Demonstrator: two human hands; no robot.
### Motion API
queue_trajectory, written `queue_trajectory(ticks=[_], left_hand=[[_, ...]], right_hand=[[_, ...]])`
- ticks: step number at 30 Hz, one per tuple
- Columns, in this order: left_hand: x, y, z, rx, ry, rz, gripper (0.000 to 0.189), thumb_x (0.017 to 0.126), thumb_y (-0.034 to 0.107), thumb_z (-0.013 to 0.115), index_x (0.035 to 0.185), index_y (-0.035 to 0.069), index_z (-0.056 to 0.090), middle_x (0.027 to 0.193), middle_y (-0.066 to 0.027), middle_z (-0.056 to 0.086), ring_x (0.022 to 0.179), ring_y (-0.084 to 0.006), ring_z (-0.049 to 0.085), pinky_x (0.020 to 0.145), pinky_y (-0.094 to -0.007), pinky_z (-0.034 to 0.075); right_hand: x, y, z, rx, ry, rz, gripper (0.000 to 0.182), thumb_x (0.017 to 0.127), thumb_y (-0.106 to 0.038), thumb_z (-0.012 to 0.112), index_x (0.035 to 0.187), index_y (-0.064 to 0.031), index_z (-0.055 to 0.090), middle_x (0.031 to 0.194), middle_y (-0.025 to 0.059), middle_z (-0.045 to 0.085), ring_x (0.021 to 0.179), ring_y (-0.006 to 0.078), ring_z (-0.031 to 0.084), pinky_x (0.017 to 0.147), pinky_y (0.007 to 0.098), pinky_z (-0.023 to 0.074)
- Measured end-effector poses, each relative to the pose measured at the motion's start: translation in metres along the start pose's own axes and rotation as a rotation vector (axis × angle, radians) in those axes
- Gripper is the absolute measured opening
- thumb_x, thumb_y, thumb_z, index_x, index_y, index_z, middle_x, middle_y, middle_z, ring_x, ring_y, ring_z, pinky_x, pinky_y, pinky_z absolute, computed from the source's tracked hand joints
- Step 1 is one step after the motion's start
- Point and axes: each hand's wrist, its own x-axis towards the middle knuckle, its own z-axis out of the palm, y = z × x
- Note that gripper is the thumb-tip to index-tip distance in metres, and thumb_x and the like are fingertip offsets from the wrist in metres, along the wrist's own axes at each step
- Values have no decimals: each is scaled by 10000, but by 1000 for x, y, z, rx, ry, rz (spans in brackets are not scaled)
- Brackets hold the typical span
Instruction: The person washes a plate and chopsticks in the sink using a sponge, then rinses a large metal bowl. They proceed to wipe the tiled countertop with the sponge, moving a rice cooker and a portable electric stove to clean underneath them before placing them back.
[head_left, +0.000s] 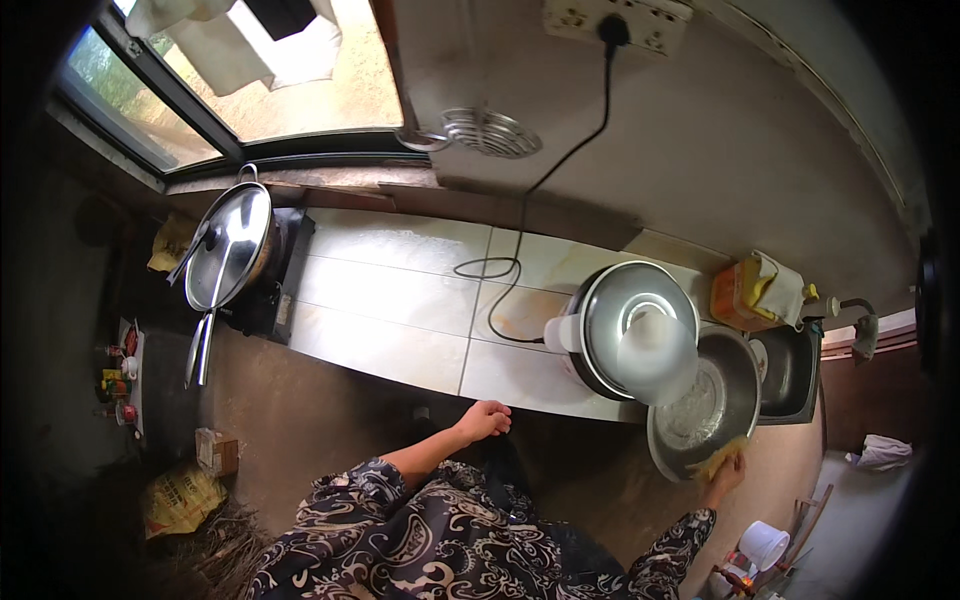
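Note:
My right hand (727, 474) grips a yellowish cloth or scrubbing pad (716, 459) against the near rim of a wide grey metal basin (675, 442). That basin juts past the counter's front edge, beside the sink. In front of the counter edge, my left hand (484, 421) hangs with its fingers curled and nothing visible in it. Left of the basin stands a round electric cooker (562, 334) with a pale handle and a power cord, topped by a shiny metal lid or pan (604, 315). A blurred whitish round patch covers part of its front.
A white-tiled counter (390, 300) runs along the wall. At its left end, a lidded wok (232, 232) sits on a black stove (289, 262). The cooker's black cord (517, 277) loops to a wall socket strip (577, 26). An orange container (731, 296) stands behind the dark sink (787, 375).

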Motion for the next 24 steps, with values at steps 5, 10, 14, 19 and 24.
queue_trajectory(ticks=[5, 10, 14, 19, 24], left_hand=[[-16, -8, -47, -54, 77, 39, 228, 899, 99, 522, 1088, -13, 582, 914, -73, 661, 789, -140, 630, 706, -279, 526], [-38, -15, -109, -189, 103, 67, 226, 905, 99, 522, 1093, -9, 587, 939, -79, 656, 801, -145, 626, 730, -291, 532], [-68, -24, -174, -294, 183, 92, 234, 908, 89, 514, 1107, -12, 583, 964, -86, 651, 794, -153, 631, 736, -289, 535], [-124, -50, -261, -389, 381, 122, 209, 939, 75, 483, 1094, -2, 598, 947, -100, 664, 762, -144, 636, 683, -267, 536], [-176, -108, -326, -502, 547, 41, 215, 941, 65, 475, 1106, -11, 590, 961, -112, 665, 784, -147, 638, 686, -266, 541]], right_hand=[[-120, -66, 31, 262, -216, 42, 359, 893, -79, 565, 1241, 6, 556, 1179, 110, 589, 1006, 212, 592, 892, 322, 477], [-311, -178, 201, 120, -824, 160, 347, 843, -52, 597, 1182, 23, 588, 1120, 77, 603, 1010, 161, 583, 904, 302, 466], [-428, -205, 411, 216, -1135, -323, 267, 877, -40, 582, 1134, 20, 620, 1192, 128, 561, 1127, 238, 554, 925, 305, 465], [-516, -174, 577, -211, -857, -801, 388, 799, -13, 527, 1178, -39, 605, 1251, 190, 561, 1056, 359, 558, 956, 407, 415], [-652, -193, 586, -196, -1696, -894, 414, 759, 11, 586, 1145, -129, 643, 1224, 98, 606, 961, 329, 569, 884, 382, 480]])
